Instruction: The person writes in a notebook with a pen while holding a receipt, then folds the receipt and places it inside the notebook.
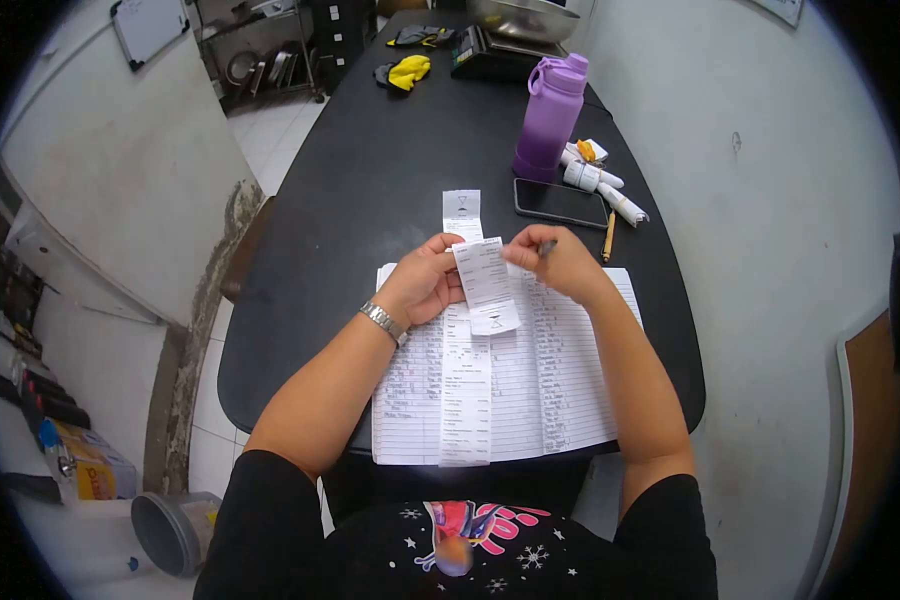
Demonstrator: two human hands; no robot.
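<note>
Black table (320, 200); receipt (484, 285), long axis near-to-far; left hand (425, 282) pinching it, right hand (567, 267) closed around pen (547, 247).

The tabletop (310, 300) is black and narrows toward its far end. The right wall (770, 220) is pale, bears a small mark and runs alongside the tabletop. The left wall (120, 120) is off-white; its base edge is stained and crumbled. A whiteboard (151, 28) is mounted high on it. The floor (275, 140) consists of white tiles. Beyond the left wall stand a metal rack (250, 27) and a dark cabinet (332, 40). Soft light reflects off the tabletop.
</note>
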